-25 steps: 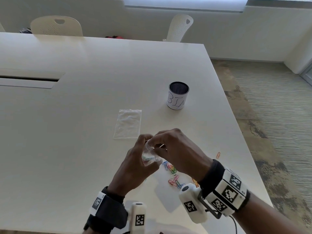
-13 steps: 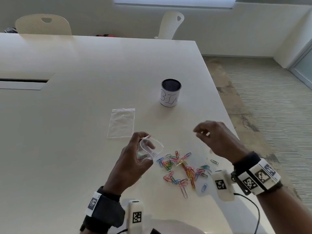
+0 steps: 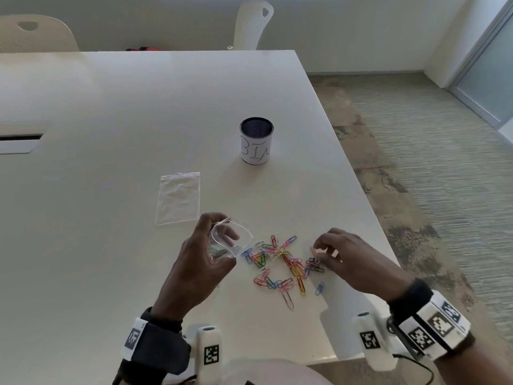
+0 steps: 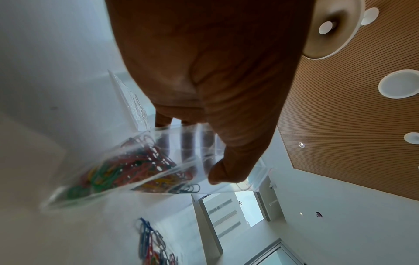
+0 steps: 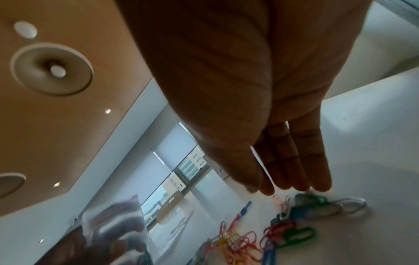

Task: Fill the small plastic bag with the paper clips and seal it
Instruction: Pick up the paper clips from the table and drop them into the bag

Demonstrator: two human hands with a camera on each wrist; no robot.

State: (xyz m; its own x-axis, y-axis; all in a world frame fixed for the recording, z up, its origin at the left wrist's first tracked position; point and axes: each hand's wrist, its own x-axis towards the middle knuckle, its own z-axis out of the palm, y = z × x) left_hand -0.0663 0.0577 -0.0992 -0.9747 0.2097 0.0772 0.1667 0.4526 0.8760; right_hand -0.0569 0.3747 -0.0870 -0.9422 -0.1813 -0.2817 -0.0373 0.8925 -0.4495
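Note:
My left hand (image 3: 219, 232) grips a small clear plastic bag (image 3: 231, 240) just above the table, its mouth held open toward the right. Several coloured paper clips lie in the bottom of the bag (image 4: 127, 170), and my thumb and fingers (image 4: 226, 172) press on its walls. To the right of the bag, a loose pile of coloured paper clips (image 3: 280, 262) is spread on the white table (image 3: 111, 245). My right hand (image 3: 319, 252) is down at the right end of the pile, thumb and fingertips (image 5: 260, 188) closing on a pale clip (image 5: 275, 197).
A second, empty plastic bag (image 3: 179, 198) lies flat behind my left hand. A dark mesh cup labelled BIN (image 3: 256, 140) stands farther back. The table's right edge (image 3: 388, 245) runs close to my right hand. Two chairs (image 3: 254, 23) stand at the far side.
My right hand left the bag's mouth, swung right and dropped onto the right end of the clip pile. The left hand kept hold of the open bag.

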